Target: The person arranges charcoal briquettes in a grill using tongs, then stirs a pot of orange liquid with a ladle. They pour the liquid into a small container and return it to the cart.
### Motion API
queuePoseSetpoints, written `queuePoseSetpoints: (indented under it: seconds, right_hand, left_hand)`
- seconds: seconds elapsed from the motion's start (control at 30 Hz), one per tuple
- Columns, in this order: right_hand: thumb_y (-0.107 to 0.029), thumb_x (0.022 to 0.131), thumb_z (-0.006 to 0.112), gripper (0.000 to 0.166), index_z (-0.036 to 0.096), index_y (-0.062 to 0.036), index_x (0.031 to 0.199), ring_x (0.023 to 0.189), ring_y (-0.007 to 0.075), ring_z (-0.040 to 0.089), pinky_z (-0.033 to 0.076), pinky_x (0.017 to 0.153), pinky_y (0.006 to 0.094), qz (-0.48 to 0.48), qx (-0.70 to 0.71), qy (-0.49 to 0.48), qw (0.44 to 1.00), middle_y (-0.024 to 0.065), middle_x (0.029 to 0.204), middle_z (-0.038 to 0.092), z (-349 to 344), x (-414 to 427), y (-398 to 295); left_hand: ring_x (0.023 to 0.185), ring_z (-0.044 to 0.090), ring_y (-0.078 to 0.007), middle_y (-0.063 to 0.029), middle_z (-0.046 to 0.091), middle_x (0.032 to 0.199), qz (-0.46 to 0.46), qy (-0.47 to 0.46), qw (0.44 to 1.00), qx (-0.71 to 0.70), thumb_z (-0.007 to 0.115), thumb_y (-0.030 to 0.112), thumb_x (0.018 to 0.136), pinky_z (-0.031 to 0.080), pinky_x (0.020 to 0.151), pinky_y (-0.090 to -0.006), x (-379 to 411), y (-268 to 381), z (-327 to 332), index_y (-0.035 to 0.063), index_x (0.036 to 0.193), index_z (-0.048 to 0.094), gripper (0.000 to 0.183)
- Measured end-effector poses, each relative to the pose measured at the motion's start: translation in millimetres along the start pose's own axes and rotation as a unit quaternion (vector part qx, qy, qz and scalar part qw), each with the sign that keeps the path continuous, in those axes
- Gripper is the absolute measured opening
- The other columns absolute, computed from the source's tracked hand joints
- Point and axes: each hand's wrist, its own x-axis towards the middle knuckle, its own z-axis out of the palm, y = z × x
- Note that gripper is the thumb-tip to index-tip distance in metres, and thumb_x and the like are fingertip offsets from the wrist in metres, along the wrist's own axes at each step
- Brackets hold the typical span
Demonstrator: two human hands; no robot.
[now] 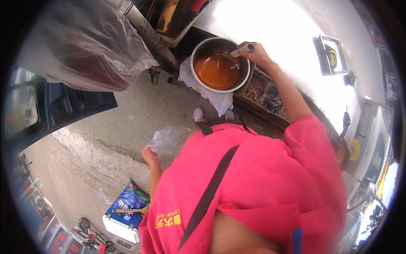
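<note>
A metal pot (221,91) holds a glossy amber liquid (215,72). Over its right side, my right hand (259,54) grips the pale, rounded handle (248,48) of a utensil. The utensil's lower end dips into the liquid, so its shape is hard to make out. Beneath the pot hangs a crumpled whitish plastic sheet or bag (219,102). Low on my left side, away from the pot, my left hand (151,156) pinches a clear plastic bag (168,137) by one end. The bag droops over the pavement and looks thin.
A soot-marked trough (253,87) with dark lumps runs beside a bright metal counter (272,28), which carries a metal tray (345,60). A large plastic bag (92,47) hangs at upper left. Behind me stand a blue-lidded cooler (122,228) and a motorbike (95,236).
</note>
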Motion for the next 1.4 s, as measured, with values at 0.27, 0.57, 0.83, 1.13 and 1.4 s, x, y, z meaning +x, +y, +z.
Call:
queuePoseSetpoints:
  seconds: [0.27, 0.57, 0.83, 1.13, 1.4]
  right_hand:
    - [-0.025, 0.079, 0.065, 0.03, 0.065, 0.0025, 0.092, 0.066, 0.0167, 0.066, 0.055, 0.06, 0.0266, 0.14, 0.19, 0.082, 0.968, 0.0137, 0.078, 0.066, 17.3, -39.5, 50.9]
    - [-0.025, 0.078, 0.063, 0.03, 0.064, 0.0014, 0.093, 0.067, 0.0208, 0.068, 0.056, 0.06, 0.0272, 0.197, 0.341, 0.088, 0.915, 0.0164, 0.083, 0.066, 41.6, -55.4, 45.2]
    - [-0.024, 0.078, 0.063, 0.032, 0.063, 0.0035, 0.095, 0.068, 0.0228, 0.068, 0.057, 0.061, 0.0292, 0.216, 0.435, 0.125, 0.865, 0.0176, 0.085, 0.066, 69.0, -58.6, 28.8]
    - [-0.023, 0.082, 0.062, 0.036, 0.061, 0.0059, 0.102, 0.076, 0.0233, 0.068, 0.056, 0.069, 0.029, 0.099, 0.397, 0.155, 0.899, 0.0176, 0.09, 0.065, 13.4, -32.6, 2.0]
    - [-0.028, 0.081, 0.063, 0.035, 0.065, 0.0009, 0.101, 0.073, 0.0158, 0.065, 0.052, 0.068, 0.0261, 0.064, 0.192, 0.074, 0.977, 0.012, 0.087, 0.067, 25.0, 13.6, 30.9]
  left_hand:
    - [0.07, 0.055, -0.0118, -0.0005, 0.056, 0.081, -0.011, 0.02, 0.999, -0.032, 0.058, 0.016, 0.089, 0.049, 0.059, -0.0282, -8.4, -10.4, 2.3, 0.0083, 0.092, 0.052, 0.01]
    - [0.072, 0.055, -0.0113, 0.0007, 0.055, 0.082, -0.016, -0.029, 0.999, -0.009, 0.058, 0.016, 0.089, 0.049, 0.061, -0.0269, -3.6, 0.7, 25.1, 0.0086, 0.094, 0.051, 0.012]
    - [0.071, 0.055, -0.012, 0.0, 0.056, 0.082, -0.022, -0.031, 0.999, 0.015, 0.057, 0.018, 0.09, 0.048, 0.06, -0.0272, 10.8, 7.9, 32.3, 0.0089, 0.094, 0.05, 0.013]
    - [0.068, 0.055, -0.0113, 0.0006, 0.056, 0.08, -0.018, -0.034, 0.999, 0.015, 0.058, 0.018, 0.09, 0.048, 0.058, -0.0269, 5.6, 18.1, 39.1, 0.0099, 0.092, 0.049, 0.012]
    - [0.07, 0.056, -0.0118, 0.0, 0.057, 0.081, -0.005, -0.041, 0.999, 0.005, 0.057, 0.017, 0.09, 0.048, 0.059, -0.0278, 10.2, 5.5, 24.6, 0.0092, 0.093, 0.051, 0.01]
